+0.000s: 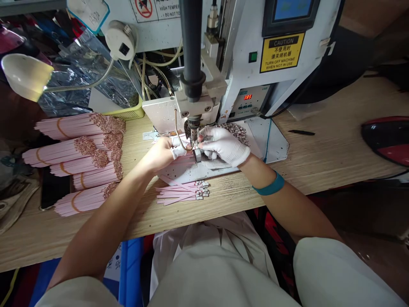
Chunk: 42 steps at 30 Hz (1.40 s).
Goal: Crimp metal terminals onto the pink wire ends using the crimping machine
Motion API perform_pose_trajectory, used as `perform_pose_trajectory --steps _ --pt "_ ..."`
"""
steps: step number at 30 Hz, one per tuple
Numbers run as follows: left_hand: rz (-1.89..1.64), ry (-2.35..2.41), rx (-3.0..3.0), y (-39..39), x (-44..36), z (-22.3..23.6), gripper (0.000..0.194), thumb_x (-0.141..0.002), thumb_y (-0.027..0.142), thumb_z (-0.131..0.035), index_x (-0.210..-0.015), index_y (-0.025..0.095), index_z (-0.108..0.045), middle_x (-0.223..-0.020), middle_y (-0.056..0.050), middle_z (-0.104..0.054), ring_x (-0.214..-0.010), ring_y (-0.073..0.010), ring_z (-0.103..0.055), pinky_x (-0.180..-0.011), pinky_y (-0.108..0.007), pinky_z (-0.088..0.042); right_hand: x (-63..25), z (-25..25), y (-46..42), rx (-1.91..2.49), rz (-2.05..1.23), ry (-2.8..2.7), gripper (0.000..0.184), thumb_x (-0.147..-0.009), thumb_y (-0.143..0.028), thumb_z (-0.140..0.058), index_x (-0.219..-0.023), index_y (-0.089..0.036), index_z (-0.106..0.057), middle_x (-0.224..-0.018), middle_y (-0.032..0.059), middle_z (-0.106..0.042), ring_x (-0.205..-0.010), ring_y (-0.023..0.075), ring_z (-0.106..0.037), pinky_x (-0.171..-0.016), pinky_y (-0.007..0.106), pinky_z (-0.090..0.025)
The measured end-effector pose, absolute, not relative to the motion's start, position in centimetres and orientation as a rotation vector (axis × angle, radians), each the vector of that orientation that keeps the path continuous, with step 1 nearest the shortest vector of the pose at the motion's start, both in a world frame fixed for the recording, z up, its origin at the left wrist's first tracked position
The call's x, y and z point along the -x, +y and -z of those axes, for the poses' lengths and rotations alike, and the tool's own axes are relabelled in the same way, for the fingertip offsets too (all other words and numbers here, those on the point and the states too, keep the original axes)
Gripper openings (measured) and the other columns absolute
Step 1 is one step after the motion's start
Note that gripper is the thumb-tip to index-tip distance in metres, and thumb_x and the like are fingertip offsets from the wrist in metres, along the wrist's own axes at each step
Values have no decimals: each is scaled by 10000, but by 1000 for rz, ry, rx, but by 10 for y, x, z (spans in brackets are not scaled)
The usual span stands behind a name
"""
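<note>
My left hand (168, 152), with white coverings on its fingertips, pinches a thin pink wire at the small metal block (198, 155) under the tip of a soldering machine (194, 123). On the other side of the tip, my right hand (225, 146) in a white glove has its thumb and finger pinched together; what lies between them is too small to make out. Beside and behind the right hand lies a heap of small pale metal parts (238, 132). Several pink wires with small connectors (182, 194) lie on the table in front of the machine's base plate.
Banded bundles of pink wire (86, 170) with copper ends are stacked at the left. A lit lamp (27, 76) and a yellow basket (128, 112) of plastic bags stand behind them. A dark stick (301, 132) and a red-and-black object (386, 140) lie to the right.
</note>
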<state>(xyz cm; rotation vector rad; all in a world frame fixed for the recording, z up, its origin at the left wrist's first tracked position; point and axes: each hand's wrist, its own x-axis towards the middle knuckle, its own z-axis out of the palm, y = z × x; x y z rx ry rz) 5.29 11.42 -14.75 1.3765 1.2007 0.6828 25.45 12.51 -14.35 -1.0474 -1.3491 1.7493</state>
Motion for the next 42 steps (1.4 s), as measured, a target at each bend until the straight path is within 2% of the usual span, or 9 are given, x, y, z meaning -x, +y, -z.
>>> perform_pose_trajectory --steps 6,11,14,19,24,30,35,39,42 --pt "-692 1207 -1487 112 -53 141 163 -679 286 -706 -750 140 -717 -802 -31 -681 -734 -149 -601 -649 -233 -469 -265 135 126 1138 -1583 -1529 122 -771 -118 -626 -831 -174 -536 -603 -26 -526 -449 77 -472 -355 193 -343" --pt "-490 1159 -1614 97 -46 125 244 -675 349 -713 -814 148 -735 -749 -38 -684 -639 -147 -572 -574 -233 -440 -299 122 135 1318 -968 -2024 73 -762 -159 -634 -804 -177 -690 -797 20 -671 -733 149 -603 -632 268 -455" --pt "-243 1165 -1800 89 -45 121 265 -699 375 -684 -859 172 -743 -719 -36 -689 -629 -159 -582 -549 -228 -415 -313 120 138 1375 -838 -2244 116 -732 -140 -648 -779 -202 -733 -816 9 -704 -794 179 -627 -734 304 -451" --pt "-172 1504 -2181 84 -55 128 205 -752 268 -552 -790 161 -724 -622 -51 -639 -543 -169 -551 -506 -248 -365 -315 124 139 1320 -774 -2382 127 -706 -137 -684 -762 -231 -749 -817 -1 -709 -800 201 -621 -756 334 -449" --pt "-150 1447 -2293 83 -61 136 235 -795 223 -465 -790 168 -693 -754 -77 -651 -604 -180 -577 -561 -256 -393 -306 135 139 1235 -677 -2475 143 -753 -155 -654 -825 -231 -751 -859 4 -710 -818 200 -620 -747 313 -434" --pt "-369 1423 -2313 88 -53 131 167 -735 128 -492 -786 161 -648 -850 -90 -632 -737 -205 -588 -644 -266 -421 -299 138 140 1274 -515 -2447 133 -792 -186 -605 -804 -192 -738 -806 22 -671 -762 182 -582 -693 297 -390" --pt "-468 1337 -2277 94 -52 124 148 -813 192 -481 -850 161 -621 -892 -72 -640 -818 -205 -571 -720 -277 -418 -282 143 141 1339 -492 -2288 128 -802 -221 -619 -835 -185 -737 -874 41 -650 -807 186 -572 -739 306 -401" --pt "-475 1338 -2134 96 -52 124 163 -857 277 -472 -798 159 -568 -780 -40 -607 -700 -165 -532 -638 -255 -387 -273 146 141 1367 -512 -2267 89 -779 -210 -639 -772 -163 -715 -847 56 -627 -797 195 -561 -739 327 -408" --pt "-490 1310 -2023 98 -50 126 159 -851 298 -484 -803 160 -545 -708 -16 -564 -628 -145 -495 -586 -246 -362 -274 138 136 1357 -728 -2058 87 -789 -222 -637 -802 -156 -692 -785 40 -638 -749 175 -569 -692 308 -433"
